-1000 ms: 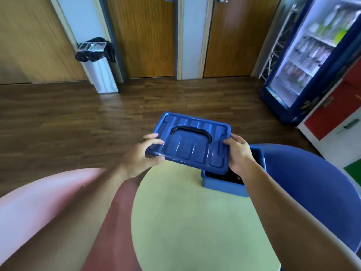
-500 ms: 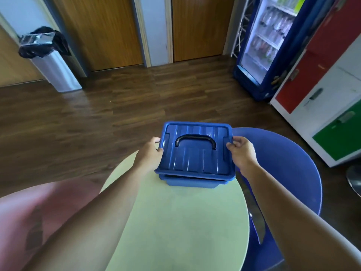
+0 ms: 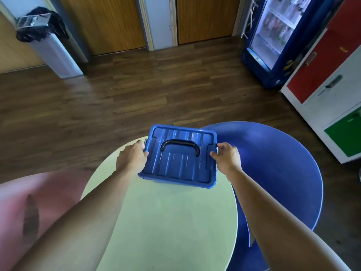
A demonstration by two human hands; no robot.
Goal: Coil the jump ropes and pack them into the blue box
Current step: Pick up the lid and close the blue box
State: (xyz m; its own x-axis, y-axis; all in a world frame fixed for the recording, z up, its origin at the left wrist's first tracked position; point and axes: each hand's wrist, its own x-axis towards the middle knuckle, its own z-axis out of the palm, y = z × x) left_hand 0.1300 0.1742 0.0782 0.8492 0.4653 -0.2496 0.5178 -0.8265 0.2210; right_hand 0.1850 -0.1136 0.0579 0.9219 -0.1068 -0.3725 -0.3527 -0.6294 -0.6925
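We find the lidded blue box (image 3: 179, 163) rigid, smooth, likely light. Left grip (image 3: 132, 160) and right grip (image 3: 226, 158) clasp its opposite ends; we judge that hold sound.

My left hand (image 3: 131, 159) and right hand (image 3: 226, 157) grip the side latches of the blue box (image 3: 180, 159), lid on, at the far edge of the pale green surface (image 3: 166, 222), beside a blue chair (image 3: 277, 173).

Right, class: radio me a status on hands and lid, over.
Left hand grips lid at left edge, right hand pinches right edge. Lid down, at table's far side. Ropes out of sight. Nothing in the way.
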